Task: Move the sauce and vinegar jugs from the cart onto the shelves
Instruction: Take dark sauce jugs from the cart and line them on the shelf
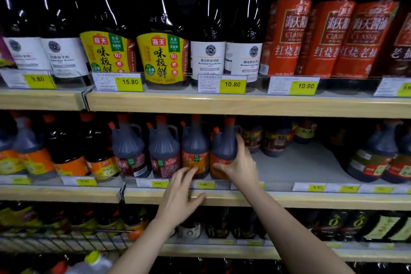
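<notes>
My right hand (239, 163) is wrapped around the right side of a dark jug (223, 151) with a red cap and an orange label, which stands at the front of the middle shelf (289, 199), touching the orange-labelled jug (195, 153) on its left. My left hand (182, 193) is spread, fingers loose, its fingertips resting against the foot of that neighbour and gripping nothing. Left of these two stand two more jugs with dark red labels (163, 153); the print on them is too blurred for me to read. On the top shelf I count two yellow-labelled bottles (163, 55) marked 海天 and 味极鲜, two white-labelled bottles (208, 55) reading "Brewed Soy Sauce", and three red-wrapped bottles (329, 40) with "CLASSIC" and 红烧. The four readable price tags (232, 84) say 9.80, 15.80, 10.80 and 10.90. At the lower left, wire mesh (66, 242), probably the cart, is cut off by the frame.
</notes>
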`<action>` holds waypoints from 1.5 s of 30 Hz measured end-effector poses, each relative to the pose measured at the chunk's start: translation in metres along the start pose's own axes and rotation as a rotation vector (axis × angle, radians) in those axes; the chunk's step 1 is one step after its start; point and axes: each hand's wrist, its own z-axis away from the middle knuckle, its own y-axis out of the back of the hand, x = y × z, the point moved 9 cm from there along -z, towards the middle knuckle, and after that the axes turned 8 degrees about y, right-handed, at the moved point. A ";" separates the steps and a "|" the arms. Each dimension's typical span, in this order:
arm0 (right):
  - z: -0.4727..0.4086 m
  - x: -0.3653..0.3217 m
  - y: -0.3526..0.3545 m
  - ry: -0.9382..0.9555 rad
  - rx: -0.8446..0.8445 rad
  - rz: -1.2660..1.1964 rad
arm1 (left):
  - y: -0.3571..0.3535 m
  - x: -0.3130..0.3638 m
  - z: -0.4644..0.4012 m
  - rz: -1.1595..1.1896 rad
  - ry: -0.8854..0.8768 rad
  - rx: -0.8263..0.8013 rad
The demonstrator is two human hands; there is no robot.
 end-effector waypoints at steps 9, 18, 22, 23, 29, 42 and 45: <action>0.000 0.001 -0.012 -0.047 -0.073 0.008 | 0.004 -0.013 0.010 -0.033 0.010 -0.061; 0.052 -0.019 0.046 0.018 -0.193 -0.005 | 0.060 0.010 0.034 0.031 0.130 -0.071; 0.094 -0.022 0.072 -0.019 -0.380 0.093 | 0.090 0.044 0.069 0.021 0.154 -0.042; 0.104 -0.021 0.075 -0.027 -0.432 0.114 | 0.089 0.048 0.083 0.016 0.173 -0.064; 0.178 -0.051 0.060 0.000 -0.689 0.103 | 0.104 0.037 0.180 0.037 0.293 -0.181; 0.291 -0.232 -0.067 0.234 -0.936 -0.137 | 0.262 -0.081 0.358 -0.071 0.582 -0.083; 0.329 -0.281 -0.118 0.248 -0.993 -0.132 | 0.321 -0.128 0.411 -0.134 0.660 -0.063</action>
